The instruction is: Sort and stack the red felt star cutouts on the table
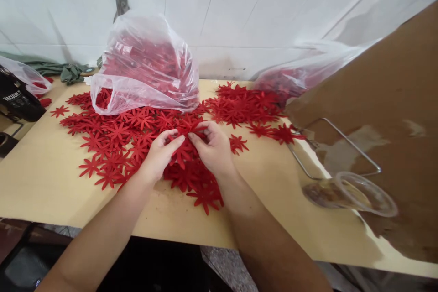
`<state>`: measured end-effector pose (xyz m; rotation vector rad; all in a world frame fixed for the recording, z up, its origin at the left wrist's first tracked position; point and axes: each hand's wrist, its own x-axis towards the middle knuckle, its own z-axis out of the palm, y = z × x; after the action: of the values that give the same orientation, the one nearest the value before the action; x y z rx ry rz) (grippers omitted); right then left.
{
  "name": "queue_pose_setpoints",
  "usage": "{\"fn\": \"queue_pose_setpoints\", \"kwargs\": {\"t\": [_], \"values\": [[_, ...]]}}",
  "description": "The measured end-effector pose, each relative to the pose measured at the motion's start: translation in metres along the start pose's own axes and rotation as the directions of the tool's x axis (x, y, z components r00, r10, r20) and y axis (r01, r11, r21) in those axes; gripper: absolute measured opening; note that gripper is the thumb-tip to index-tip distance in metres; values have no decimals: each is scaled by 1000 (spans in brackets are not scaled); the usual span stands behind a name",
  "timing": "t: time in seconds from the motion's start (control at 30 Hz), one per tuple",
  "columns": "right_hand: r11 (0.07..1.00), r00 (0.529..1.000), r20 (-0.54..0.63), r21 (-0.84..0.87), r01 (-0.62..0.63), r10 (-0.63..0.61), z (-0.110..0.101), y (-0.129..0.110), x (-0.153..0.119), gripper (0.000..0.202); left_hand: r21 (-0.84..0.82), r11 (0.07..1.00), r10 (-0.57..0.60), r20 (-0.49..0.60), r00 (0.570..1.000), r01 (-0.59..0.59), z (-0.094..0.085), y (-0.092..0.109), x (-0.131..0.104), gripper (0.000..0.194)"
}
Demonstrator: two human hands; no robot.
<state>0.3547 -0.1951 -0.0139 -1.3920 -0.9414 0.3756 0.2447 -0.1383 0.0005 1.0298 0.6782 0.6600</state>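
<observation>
Between my two hands is a red star-shaped flower piece (184, 151), pinched at its upper part from both sides. My left hand (166, 149) grips its left side between thumb and fingers. On the right side, my right hand (212, 146) holds it the same way, with the two thumb tips close together. Many more red flower pieces (118, 132) lie in a loose heap behind, left of and below the hands. A further pile (239, 105) sits at the back, right of the middle.
A clear plastic bag (147, 68) full of red pieces stands at the back, another bag (301, 73) behind right. At right are a cardboard sheet (386, 123), a metal wire frame (352, 146) and a tilted clear cup (342, 194). A black machine (18, 96) is far left.
</observation>
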Motion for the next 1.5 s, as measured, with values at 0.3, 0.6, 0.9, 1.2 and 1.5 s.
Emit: {"fn": "queue_pose_setpoints", "kwargs": {"t": [0.3, 0.6, 0.9, 1.2, 1.5], "values": [[997, 999, -30, -71, 16, -19, -5, -6, 2, 11, 312, 939, 106, 145, 984, -148, 3, 18, 16, 10], [995, 1000, -8, -97, -17, 16, 1, -8, -7, 16, 397, 890, 177, 148, 973, -222, -4, 2, 20, 13], [994, 991, 91, 51, -101, 96, 7, -9, -9, 22, 521, 799, 233, 191, 954, -299, -13, 7, 18, 20], [986, 985, -39, 25, -168, 168, -2, -9, -6, 20, 390, 882, 220, 159, 963, -266, -10, 3, 20, 11], [994, 996, -3, -59, -90, 90, 3, -13, -7, 26, 367, 901, 187, 154, 970, -232, -6, 4, 15, 11]]}}
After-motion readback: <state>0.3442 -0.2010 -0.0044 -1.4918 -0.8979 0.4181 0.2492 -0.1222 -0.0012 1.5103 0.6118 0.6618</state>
